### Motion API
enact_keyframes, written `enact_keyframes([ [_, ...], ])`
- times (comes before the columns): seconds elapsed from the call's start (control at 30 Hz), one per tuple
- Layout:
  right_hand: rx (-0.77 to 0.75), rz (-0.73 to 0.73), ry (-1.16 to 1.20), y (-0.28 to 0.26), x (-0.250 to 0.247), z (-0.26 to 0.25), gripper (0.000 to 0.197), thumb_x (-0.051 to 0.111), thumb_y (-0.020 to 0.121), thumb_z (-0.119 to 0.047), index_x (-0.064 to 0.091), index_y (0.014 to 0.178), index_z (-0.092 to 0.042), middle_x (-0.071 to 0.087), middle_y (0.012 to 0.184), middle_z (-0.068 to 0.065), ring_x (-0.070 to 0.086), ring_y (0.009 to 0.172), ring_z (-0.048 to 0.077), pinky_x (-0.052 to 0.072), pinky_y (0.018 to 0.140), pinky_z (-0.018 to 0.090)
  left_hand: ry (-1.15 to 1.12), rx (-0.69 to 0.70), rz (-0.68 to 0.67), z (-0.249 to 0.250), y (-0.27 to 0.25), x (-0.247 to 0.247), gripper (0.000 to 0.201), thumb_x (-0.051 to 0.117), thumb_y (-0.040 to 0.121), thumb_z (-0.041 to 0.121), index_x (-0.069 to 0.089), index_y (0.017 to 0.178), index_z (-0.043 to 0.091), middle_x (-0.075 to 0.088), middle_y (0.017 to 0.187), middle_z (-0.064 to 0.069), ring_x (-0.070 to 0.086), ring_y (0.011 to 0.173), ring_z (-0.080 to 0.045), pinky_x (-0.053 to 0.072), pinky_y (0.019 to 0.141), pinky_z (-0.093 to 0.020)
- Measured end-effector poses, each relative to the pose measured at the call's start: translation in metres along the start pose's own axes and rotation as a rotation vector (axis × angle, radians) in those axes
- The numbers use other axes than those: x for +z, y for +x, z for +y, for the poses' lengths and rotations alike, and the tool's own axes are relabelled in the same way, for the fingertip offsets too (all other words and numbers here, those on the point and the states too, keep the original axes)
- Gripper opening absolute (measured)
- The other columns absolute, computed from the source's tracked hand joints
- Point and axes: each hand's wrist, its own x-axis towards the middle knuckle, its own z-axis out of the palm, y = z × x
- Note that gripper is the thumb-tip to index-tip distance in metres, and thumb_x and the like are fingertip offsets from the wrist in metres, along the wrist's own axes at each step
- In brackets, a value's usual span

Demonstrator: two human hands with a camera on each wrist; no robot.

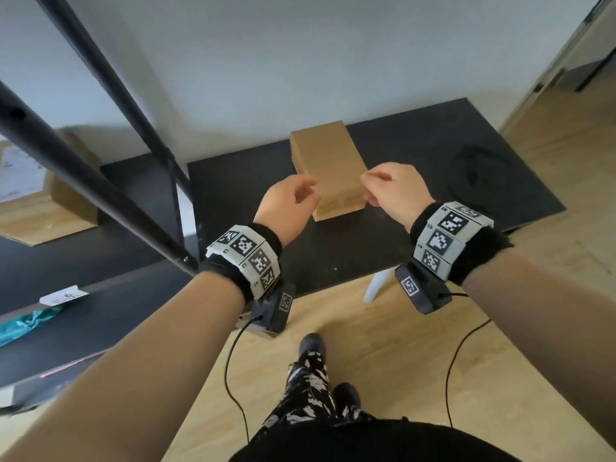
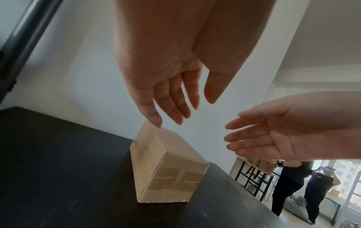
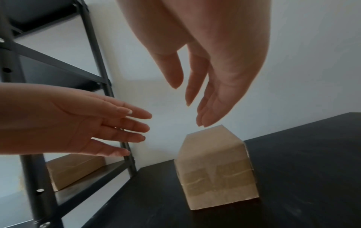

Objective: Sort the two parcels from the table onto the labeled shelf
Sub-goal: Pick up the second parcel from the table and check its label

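A brown cardboard parcel (image 1: 328, 168) lies on the black table (image 1: 433, 161), its taped end toward me. My left hand (image 1: 296, 195) hovers at its left side and my right hand (image 1: 383, 185) at its right side, both just above it and apart from it. The left wrist view shows the left hand (image 2: 175, 108) with straight fingers over the parcel (image 2: 164, 166). The right wrist view shows the right hand (image 3: 201, 104) likewise over the parcel (image 3: 215, 166). Neither hand holds anything. A second cardboard parcel (image 1: 50, 201) sits on the black shelf (image 1: 83, 261) to the left.
Slanted black shelf posts (image 1: 100, 195) stand close to my left arm. A white label (image 1: 63, 295) and a teal item (image 1: 26, 323) lie on a lower shelf board. Cables trail over the wooden floor (image 1: 400, 345). Two people (image 2: 304, 185) stand far off to the right.
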Motion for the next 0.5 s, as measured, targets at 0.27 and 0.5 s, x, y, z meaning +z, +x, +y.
enact_keyframes([
  [0.27,0.124,-0.092,-0.134,0.080,0.007,0.012,0.053,0.051,0.094,-0.037,0.045,0.139,-0.010,0.053,0.138,0.008,0.050,0.127,0.025,0.038,0.104,0.034,-0.008,-0.233,-0.035,-0.009,0.077,0.013,0.057,0.053,0.093,0.030,0.036,0.143,0.008,0.047,0.143,-0.010,0.051,0.124,-0.023,0.039,0.085,-0.024],
  [0.5,0.248,-0.232,-0.108,0.131,0.020,0.021,0.070,0.055,0.091,-0.042,0.032,0.147,-0.008,0.045,0.147,0.011,0.046,0.133,0.027,0.038,0.109,0.036,-0.014,-0.430,-0.158,-0.023,0.122,0.031,0.061,0.048,0.092,0.047,0.042,0.139,0.007,0.050,0.139,-0.010,0.055,0.118,-0.027,0.048,0.100,-0.037],
])
